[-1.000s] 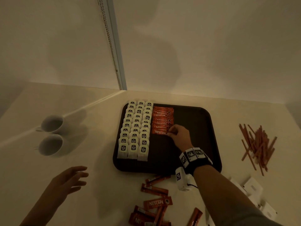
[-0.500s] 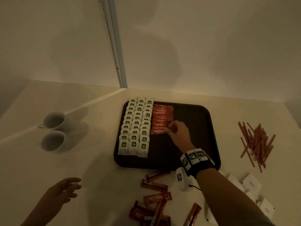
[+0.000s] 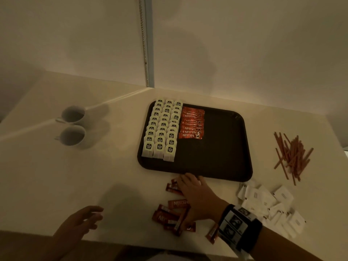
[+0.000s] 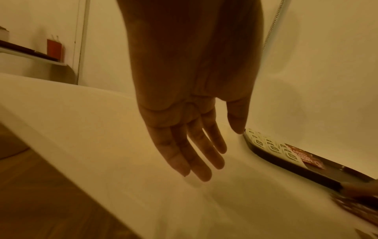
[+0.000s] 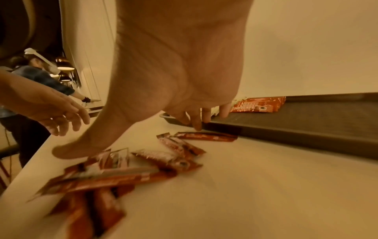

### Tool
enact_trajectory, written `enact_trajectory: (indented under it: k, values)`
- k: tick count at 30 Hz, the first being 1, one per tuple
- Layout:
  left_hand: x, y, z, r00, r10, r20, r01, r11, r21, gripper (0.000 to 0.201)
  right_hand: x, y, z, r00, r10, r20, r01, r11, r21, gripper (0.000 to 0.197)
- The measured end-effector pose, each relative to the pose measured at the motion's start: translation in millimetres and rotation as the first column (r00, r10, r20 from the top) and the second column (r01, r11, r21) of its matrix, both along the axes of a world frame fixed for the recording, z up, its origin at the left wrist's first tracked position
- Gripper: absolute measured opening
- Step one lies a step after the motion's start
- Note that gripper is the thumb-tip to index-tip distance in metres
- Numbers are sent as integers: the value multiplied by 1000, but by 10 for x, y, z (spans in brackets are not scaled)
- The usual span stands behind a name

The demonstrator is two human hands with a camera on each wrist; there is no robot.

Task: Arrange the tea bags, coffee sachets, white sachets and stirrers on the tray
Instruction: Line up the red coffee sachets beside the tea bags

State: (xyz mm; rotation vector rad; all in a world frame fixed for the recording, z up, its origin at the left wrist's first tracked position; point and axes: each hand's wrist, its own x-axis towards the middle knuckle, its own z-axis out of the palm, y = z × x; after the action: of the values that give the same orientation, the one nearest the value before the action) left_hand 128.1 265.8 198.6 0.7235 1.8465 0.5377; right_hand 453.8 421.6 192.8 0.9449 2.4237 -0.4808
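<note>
Two white cups (image 3: 72,127) are seen at the far left of the surface (image 3: 113,176). The left hand (image 3: 81,221) is held above the near edge, fingers straight and relaxed, holding nothing. On the dark tray (image 3: 222,157), tea bags (image 3: 162,129) are set in three columns, and beside them a stacked column of coffee sachets (image 3: 191,125). The right hand (image 3: 197,194) is spread, palm down, over the loose coffee sachets (image 3: 169,215) in front of the tray; nothing is gripped. White sachets (image 3: 267,204) and a pile of stirrers (image 3: 290,157) are lying at the right.
</note>
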Motion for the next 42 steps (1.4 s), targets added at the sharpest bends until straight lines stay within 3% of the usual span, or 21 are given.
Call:
enact_trajectory:
  k: [3,6,10,14,18,25,28,30,32,35,37,40,42]
  values:
    - [-2,-142,-31,1000,-7,5,7,1000,4,16,60,-59,-209,997,81,16,-83,990,113,120]
    - [-17,-252,-27,1000,20,23,-20,1000,24,16,92,-102,-233,996,-43,72,39,998,56,97]
    - [-8,-312,18,997,62,41,-65,995,70,17,77,-168,-322,992,-119,-40,123,987,102,66]
    - [-47,-330,11,997,59,55,-64,994,88,18,22,-246,-352,975,-190,-119,206,968,146,52]
    - [-70,-292,4,997,51,61,-56,994,90,18,-51,-221,-367,974,-115,-194,154,968,200,39]
    - [60,179,283,991,-136,-16,137,976,167,17,-142,-53,-30,918,-308,-251,307,951,-46,39]
    - [221,573,481,980,-198,-20,196,942,272,12,-247,133,318,797,-510,-323,415,851,-321,29]
    - [380,876,583,975,-213,59,180,920,349,17,-352,275,603,683,-640,-352,390,727,-565,25]
    - [559,1180,676,945,-234,227,126,904,408,39,-439,403,875,616,-693,-374,300,645,-703,18]
    - [838,1572,826,788,-263,557,-25,890,455,67,-557,554,1158,576,-722,-385,158,560,-813,10]
    - [1000,1763,931,679,-245,692,-99,903,417,64,-633,634,1255,549,-748,-372,119,511,-852,12]
    - [1169,1949,1021,647,-229,727,-138,903,408,44,-687,758,1346,500,-795,-344,119,456,-882,11]
    - [1220,2025,1022,616,-201,762,-210,890,404,37,-683,836,1381,469,-806,-361,130,467,-874,10]
